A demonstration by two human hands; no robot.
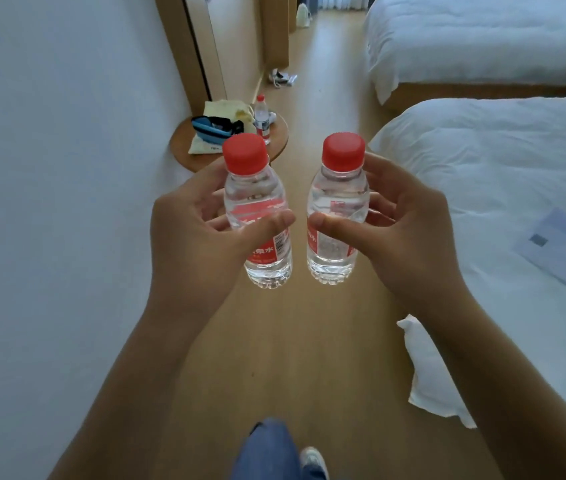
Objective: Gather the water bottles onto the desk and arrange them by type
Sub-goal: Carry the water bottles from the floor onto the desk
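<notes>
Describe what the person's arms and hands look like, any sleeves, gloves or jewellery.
Both forearms are bare right down to the bottom edge of the picture, so no sleeves show. The left hand and right hand are bare too: no gloves, and no rings, watch or bracelet visible. Upper arms are out of view.

To the left of my grip runs a plain white wall (pixel 60 140). Under it the floor (pixel 285 341) is pale wood, stretching ahead down a narrow aisle. Right of my grip stands a bed (pixel 482 188) under a rumpled white duvet, one corner hanging toward the floor; a second bed (pixel 482 39) lies beyond it, farther ahead. Ahead and left, a small round wooden table (pixel 279 136) sits against the wall, just before a wood-framed doorway (pixel 191 53). At the far end, soft daylight comes through pale curtains (pixel 342 1).
</notes>
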